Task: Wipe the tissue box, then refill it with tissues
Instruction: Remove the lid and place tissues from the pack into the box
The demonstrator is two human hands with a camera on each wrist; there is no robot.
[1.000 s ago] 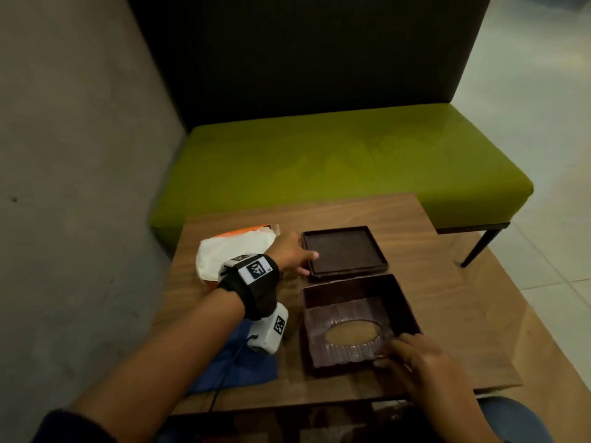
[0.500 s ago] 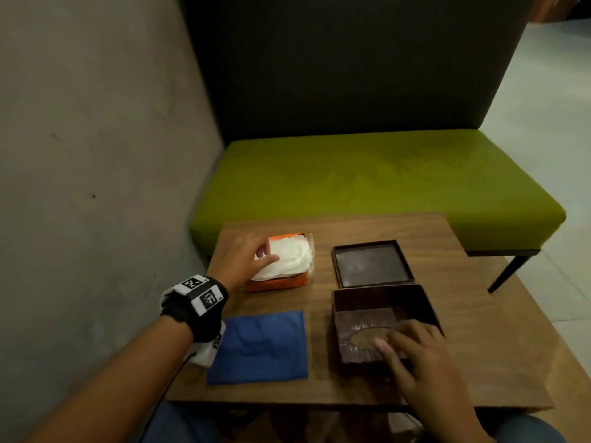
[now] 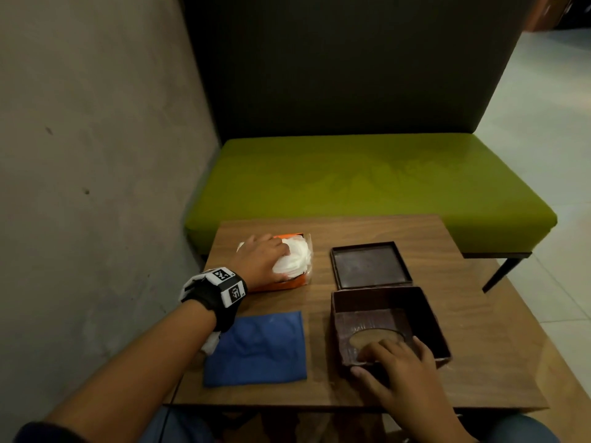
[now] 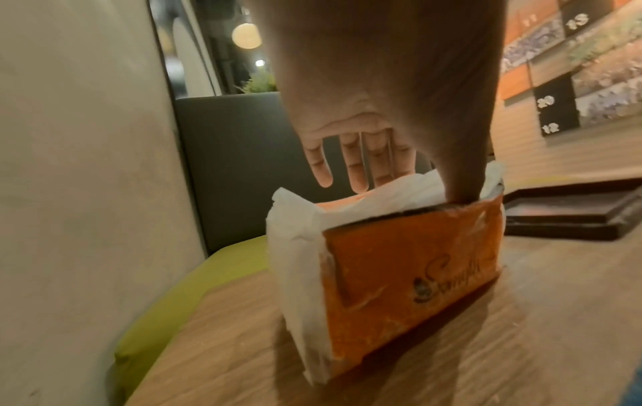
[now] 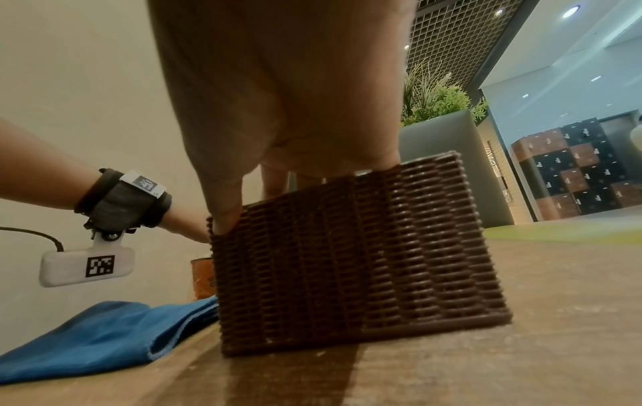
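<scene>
Head view: left hand (image 3: 263,260) fingers grasp tissues (image 3: 295,259); right hand (image 3: 398,369) fingers grip tissue box (image 3: 388,324) rim

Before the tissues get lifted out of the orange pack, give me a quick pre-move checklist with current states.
1. Left hand grips the tissues: ok, thumb inside the orange pack.
2. Tissue box open side up: ok.
3. Right hand steadies the box: ok, holds the near wall.
4. Box interior free: ok, nothing loose seen inside.
5. Lid out of the way: ok, flat behind the box.
6. Blue cloth clear of the path: ok.
7. Box wiped clean: cannot tell.
</scene>
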